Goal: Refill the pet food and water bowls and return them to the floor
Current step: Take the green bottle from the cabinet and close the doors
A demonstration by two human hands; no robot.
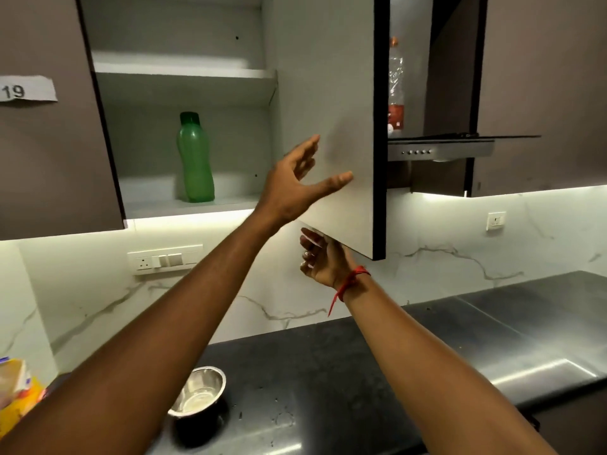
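A green water bottle (195, 159) stands upright on the lower shelf of an open wall cabinet. The cabinet door (331, 110) is swung out to the right. My left hand (297, 183) is raised in front of the door, fingers spread, holding nothing, to the right of the bottle. My right hand (323, 259), with a red thread at the wrist, curls its fingers under the door's bottom edge. A steel bowl (200, 390) sits on the dark countertop (328, 372) below, partly behind my left forearm. A yellow food packet (16, 399) lies at the far left edge.
A steel counter section (532, 333) extends to the right. A chimney hood (440, 149) hangs right of the door, with a clear plastic bottle (395, 83) on top of it. A switch panel (164, 259) and a socket (496, 220) sit on the marble backsplash.
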